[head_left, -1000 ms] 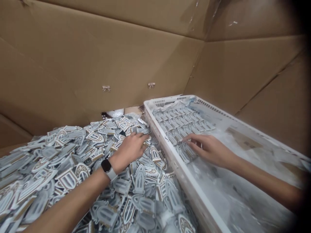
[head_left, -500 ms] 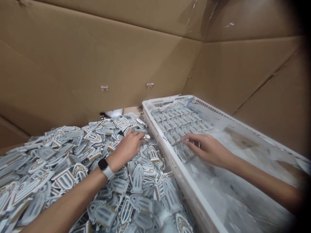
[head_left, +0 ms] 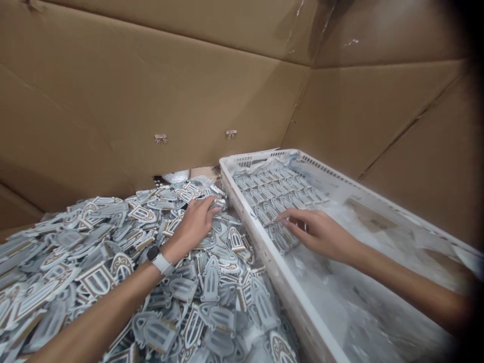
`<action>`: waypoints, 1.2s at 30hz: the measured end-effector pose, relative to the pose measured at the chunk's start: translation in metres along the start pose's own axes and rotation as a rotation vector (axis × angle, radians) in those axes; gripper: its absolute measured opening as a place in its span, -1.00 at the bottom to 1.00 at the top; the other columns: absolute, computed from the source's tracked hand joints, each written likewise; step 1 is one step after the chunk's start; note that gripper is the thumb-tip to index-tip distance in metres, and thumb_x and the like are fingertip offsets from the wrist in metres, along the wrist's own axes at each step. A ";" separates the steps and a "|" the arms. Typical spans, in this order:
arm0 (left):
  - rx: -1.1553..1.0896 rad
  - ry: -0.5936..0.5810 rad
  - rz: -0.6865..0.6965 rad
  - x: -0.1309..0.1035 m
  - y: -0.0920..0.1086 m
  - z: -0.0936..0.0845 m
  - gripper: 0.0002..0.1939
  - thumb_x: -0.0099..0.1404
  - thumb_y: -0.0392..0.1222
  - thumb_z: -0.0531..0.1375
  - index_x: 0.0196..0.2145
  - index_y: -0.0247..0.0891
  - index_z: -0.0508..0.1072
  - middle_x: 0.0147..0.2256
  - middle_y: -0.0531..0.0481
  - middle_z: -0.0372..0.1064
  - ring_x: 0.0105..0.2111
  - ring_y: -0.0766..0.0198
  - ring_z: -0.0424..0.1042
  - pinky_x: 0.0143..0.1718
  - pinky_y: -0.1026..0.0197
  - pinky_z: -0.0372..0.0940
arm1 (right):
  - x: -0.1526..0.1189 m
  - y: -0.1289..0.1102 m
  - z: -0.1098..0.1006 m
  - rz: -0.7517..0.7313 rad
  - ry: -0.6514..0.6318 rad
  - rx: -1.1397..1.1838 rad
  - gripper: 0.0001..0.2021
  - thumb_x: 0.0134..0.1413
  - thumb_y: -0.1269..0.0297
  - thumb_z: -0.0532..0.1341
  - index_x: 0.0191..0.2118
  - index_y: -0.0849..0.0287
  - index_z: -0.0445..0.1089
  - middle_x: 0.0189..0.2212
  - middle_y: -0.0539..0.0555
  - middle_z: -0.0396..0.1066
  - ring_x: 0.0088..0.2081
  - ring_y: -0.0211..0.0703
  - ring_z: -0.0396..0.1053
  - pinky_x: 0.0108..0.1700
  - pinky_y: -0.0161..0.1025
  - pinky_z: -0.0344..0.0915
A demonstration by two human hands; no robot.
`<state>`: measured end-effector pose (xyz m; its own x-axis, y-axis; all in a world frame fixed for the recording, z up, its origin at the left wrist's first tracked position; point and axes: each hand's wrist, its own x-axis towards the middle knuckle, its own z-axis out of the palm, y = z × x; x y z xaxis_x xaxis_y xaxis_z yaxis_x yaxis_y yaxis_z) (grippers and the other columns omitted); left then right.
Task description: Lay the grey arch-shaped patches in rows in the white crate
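My left hand (head_left: 194,224), with a watch on its wrist, is over the loose pile. Its thumb and fingers are closed around a small grey-white arched window-shaped piece (head_left: 218,203), partly hidden by the hand. Inside the white crate, my right hand (head_left: 319,232) has thumb and forefinger drawn together at the near end of a row of similar pieces (head_left: 270,209). Its fingertips are on a piece there, mostly covered by them. Several rows stand close together, leaning, on clear plastic film.
A large heap of loose arched pieces (head_left: 155,322), some brown-patterned, fills the left. The white crate's (head_left: 280,287) raised side wall separates heap from rows. Tall cardboard walls (head_left: 151,85) enclose the back and right. Crumpled plastic film (head_left: 340,297) covers the crate's near floor.
My left hand has drawn slightly back and left, and a piece now shows between its fingers. My right hand stays at nearly the same spot by the rows. The view has shifted slightly.
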<state>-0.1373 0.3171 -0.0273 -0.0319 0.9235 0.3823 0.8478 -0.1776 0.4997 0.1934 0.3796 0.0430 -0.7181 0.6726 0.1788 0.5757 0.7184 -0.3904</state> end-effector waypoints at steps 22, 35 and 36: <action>-1.093 0.034 -0.455 0.006 0.025 -0.013 -0.47 0.25 0.31 0.39 -0.08 -0.16 0.53 0.01 -0.12 0.38 -0.14 0.17 0.34 -0.31 0.19 0.50 | -0.005 -0.014 -0.004 -0.104 0.096 0.064 -0.70 0.53 0.14 0.08 0.12 0.10 0.48 -0.39 0.00 0.51 -0.46 -0.22 0.34 -0.37 -0.26 0.20; -0.913 -0.049 -0.201 -0.002 0.089 -0.043 -0.54 0.34 0.37 0.27 -0.21 -0.09 0.51 -0.28 0.04 0.28 -0.36 0.27 0.27 -0.39 0.26 0.43 | -0.012 -0.046 -0.025 -0.204 0.165 0.289 -0.78 0.51 0.10 0.21 0.01 0.06 0.55 -0.17 0.06 0.58 -0.31 -0.24 0.45 -0.30 -0.28 0.35; -0.882 -0.051 -0.191 -0.006 0.097 -0.043 -0.57 0.36 0.35 0.27 -0.19 -0.07 0.52 -0.26 0.03 0.32 -0.34 0.25 0.31 -0.37 0.24 0.44 | -0.013 -0.049 -0.025 -0.216 0.163 0.318 -0.79 0.49 0.10 0.24 0.00 0.07 0.55 -0.19 0.05 0.57 -0.31 -0.24 0.45 -0.30 -0.28 0.35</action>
<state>-0.0779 0.2794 0.0519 -0.0892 0.9742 0.2073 0.1165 -0.1965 0.9736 0.1843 0.3400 0.0827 -0.7228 0.5502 0.4180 0.2506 0.7725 -0.5834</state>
